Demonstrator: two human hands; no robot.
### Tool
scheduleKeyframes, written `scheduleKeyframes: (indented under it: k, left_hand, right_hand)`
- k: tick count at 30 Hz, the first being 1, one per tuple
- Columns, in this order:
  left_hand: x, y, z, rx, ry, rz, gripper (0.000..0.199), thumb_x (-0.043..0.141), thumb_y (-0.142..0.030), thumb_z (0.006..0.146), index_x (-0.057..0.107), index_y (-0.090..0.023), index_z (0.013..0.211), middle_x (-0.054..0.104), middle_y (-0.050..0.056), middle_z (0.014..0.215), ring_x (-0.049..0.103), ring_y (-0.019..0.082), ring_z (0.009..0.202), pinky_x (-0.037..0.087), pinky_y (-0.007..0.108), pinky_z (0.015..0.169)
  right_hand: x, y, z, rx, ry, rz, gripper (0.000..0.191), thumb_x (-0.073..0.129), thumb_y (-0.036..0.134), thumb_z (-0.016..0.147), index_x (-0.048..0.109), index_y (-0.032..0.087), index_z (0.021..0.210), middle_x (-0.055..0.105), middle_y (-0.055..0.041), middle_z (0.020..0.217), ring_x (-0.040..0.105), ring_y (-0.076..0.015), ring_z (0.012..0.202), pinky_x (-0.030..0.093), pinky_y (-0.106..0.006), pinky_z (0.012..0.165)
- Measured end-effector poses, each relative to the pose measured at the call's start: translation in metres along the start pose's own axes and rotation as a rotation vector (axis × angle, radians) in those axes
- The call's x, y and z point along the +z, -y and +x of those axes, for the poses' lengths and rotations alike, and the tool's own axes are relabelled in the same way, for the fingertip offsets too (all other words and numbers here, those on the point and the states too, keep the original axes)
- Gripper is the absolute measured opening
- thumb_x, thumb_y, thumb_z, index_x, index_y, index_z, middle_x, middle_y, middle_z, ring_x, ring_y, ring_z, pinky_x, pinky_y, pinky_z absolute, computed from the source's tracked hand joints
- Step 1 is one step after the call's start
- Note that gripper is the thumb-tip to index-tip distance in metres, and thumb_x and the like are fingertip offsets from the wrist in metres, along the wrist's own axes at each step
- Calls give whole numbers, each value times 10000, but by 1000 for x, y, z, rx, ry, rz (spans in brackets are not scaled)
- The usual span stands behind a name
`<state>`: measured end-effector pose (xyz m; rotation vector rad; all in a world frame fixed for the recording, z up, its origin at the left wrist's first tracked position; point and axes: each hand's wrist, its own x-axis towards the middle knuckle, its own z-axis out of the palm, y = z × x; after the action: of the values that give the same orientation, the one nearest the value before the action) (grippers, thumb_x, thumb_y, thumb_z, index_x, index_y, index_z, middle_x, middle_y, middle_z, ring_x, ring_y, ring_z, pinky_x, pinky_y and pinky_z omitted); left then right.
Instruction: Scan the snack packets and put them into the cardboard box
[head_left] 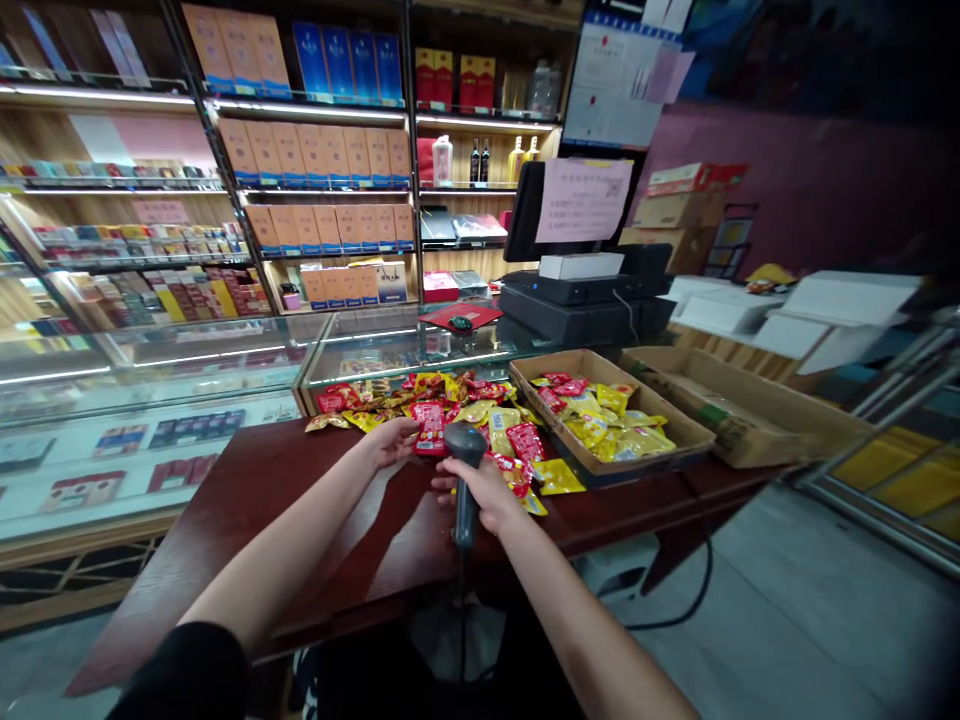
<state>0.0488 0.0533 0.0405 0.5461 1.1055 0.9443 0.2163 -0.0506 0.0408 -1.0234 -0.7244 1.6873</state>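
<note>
My right hand is wrapped round the handle of a dark barcode scanner, its head pointing away from me over the table. To the left of the scanner, my left hand has its fingertips at the left edge of a red snack packet. That packet stands out at the front of a pile of red and yellow packets spread along the back of the dark red table. More packets lie in an open cardboard box at the right of the pile.
Another open cardboard box sits at the far right. Behind the table are a glass counter, a monitor and stocked shelves. A black cable hangs off the table's right side.
</note>
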Motion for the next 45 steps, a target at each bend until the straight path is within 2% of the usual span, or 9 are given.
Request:
scheduleKeyframes:
  k: [4, 7, 9, 15, 18, 22, 27, 41, 45]
  left_hand:
    - [-2, -9, 2, 16, 34, 11, 123, 568, -52, 774, 574, -159, 836, 657, 13, 693, 634, 125, 539, 561, 271, 578]
    - [-3, -10, 3, 1, 49, -39, 13, 583, -154, 816, 571, -150, 820, 643, 12, 673, 613, 123, 510, 559, 287, 566]
    - [-2, -9, 4, 5, 53, -30, 55, 608, -186, 814, 579, -141, 826, 644, 24, 685, 614, 124, 526, 552, 272, 561]
    - [-6, -11, 9, 135, 28, 113, 257, 741, -147, 693, 566, -182, 877, 665, 16, 796, 628, 108, 591, 513, 206, 527]
    - [-10, -14, 10, 171, 56, 162, 327, 780, -164, 651, 559, -188, 891, 671, 21, 833, 645, 123, 644, 524, 224, 556]
    - [-12, -13, 13, 186, 73, 167, 314, 775, -168, 657, 568, -179, 893, 677, 41, 870, 658, 144, 698, 543, 267, 620]
    - [-12, -11, 13, 178, 65, 171, 339, 765, -173, 672, 581, -177, 957, 678, 60, 909, 656, 140, 708, 536, 261, 628]
    - [-7, -13, 6, 165, 81, 187, 281, 729, -139, 701, 578, -169, 937, 674, 61, 904, 654, 146, 710, 542, 271, 631]
    - [-7, -11, 14, 169, 16, 158, 349, 767, -148, 662, 555, -174, 937, 675, 70, 915, 661, 166, 758, 549, 312, 685]
  right_hand:
    - [4, -6, -22, -29, 40, -170, 214, 664, 320, 703, 570, 146, 782, 624, -10, 638, 596, -136, 454, 460, -229, 354]
    - [10, -14, -31, -36, 45, -297, 256, 641, 392, 709, 555, 152, 704, 540, 30, 472, 479, -95, 333, 401, -209, 322]
    - [14, -17, -34, -64, 44, -354, 257, 633, 397, 707, 544, 157, 683, 505, 47, 429, 439, -81, 311, 378, -196, 318]
    - [20, -19, -38, -111, 23, -431, 217, 595, 371, 717, 525, 167, 694, 477, 61, 380, 436, -92, 303, 375, -202, 326]
    - [22, -21, -40, -111, 5, -419, 215, 598, 373, 715, 531, 169, 702, 481, 61, 382, 442, -97, 302, 381, -205, 323]
    - [27, -23, -44, -78, -3, -404, 188, 608, 344, 712, 554, 164, 727, 487, 61, 383, 447, -94, 295, 383, -199, 327]
    - [32, -24, -47, -72, -4, -424, 170, 603, 325, 711, 560, 164, 742, 486, 63, 390, 454, -98, 301, 380, -199, 318]
    - [24, -33, -41, -103, 26, -470, 240, 586, 379, 719, 490, 173, 645, 476, 56, 380, 443, -95, 301, 388, -207, 329]
    - [24, -32, -41, -114, 32, -469, 247, 587, 393, 718, 493, 172, 659, 476, 56, 379, 439, -97, 298, 382, -209, 327]
